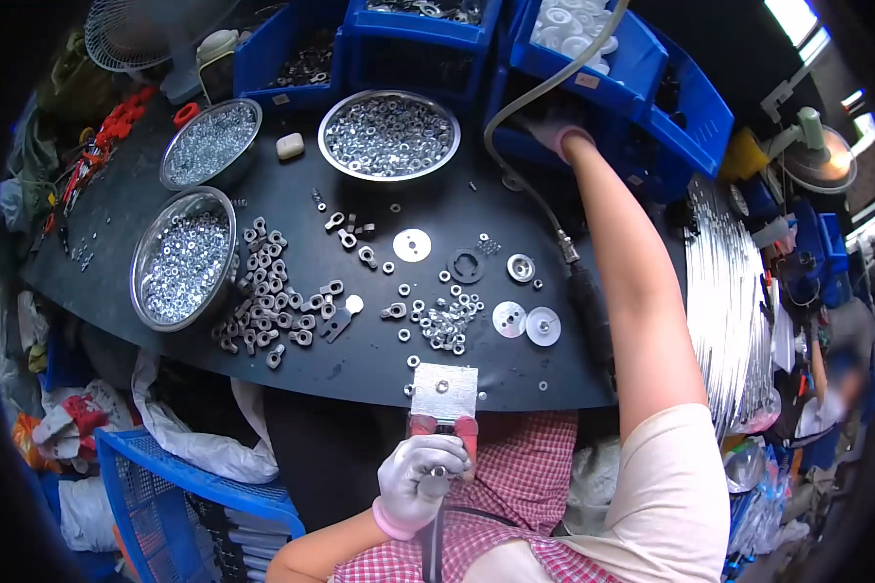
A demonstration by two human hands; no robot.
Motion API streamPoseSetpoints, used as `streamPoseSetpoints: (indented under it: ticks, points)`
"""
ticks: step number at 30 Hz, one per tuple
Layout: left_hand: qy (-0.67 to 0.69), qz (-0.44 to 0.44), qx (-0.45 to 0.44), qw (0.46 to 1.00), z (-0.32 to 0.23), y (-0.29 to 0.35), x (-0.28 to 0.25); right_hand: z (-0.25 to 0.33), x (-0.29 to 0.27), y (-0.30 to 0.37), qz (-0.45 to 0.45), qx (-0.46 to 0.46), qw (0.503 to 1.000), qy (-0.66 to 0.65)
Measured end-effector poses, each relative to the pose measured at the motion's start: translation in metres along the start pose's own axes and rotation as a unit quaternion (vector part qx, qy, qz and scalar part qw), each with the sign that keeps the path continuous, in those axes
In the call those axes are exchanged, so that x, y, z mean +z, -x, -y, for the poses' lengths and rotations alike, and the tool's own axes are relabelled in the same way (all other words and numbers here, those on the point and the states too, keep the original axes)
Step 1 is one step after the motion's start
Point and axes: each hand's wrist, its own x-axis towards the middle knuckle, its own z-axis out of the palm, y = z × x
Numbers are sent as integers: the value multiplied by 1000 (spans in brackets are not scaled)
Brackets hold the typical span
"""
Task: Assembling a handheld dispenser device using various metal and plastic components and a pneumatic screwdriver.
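My left hand [421,481], in a white glove with a pink cuff, is closed at the table's near edge. It holds a square silver metal plate [445,400] with a nut on its middle. Two red parts touch the plate's near edge; whether they are finger covers or part of a tool, I cannot make out. A round metal end pokes out by the fingers. My right arm stretches far forward, and my gloved right hand [552,132] reaches into a shadowed blue bin [515,97], its fingers hidden. Several loose nuts [447,325] lie beyond the plate.
Steel bowls of small metal parts [389,175] stand at the back and left. Dark metal eye-shaped parts [272,301] lie left of the nuts. Discs [412,245] dot the tabletop. A hose [527,92] with a dark tool hangs beside my right arm; metal rods [734,301] lie right.
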Motion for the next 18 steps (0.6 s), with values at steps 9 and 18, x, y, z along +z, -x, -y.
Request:
streamPoseSetpoints:
  ticks: [9, 18]
  points:
    - [-18, -9, 18, 1000, 0, -4, -1, 14, 4, 0, 28, -80, 986, -142]
    - [-8, -17, 12, 1000, -1, -3, 0, -6, 12, -11, 19, -84, 994, -71]
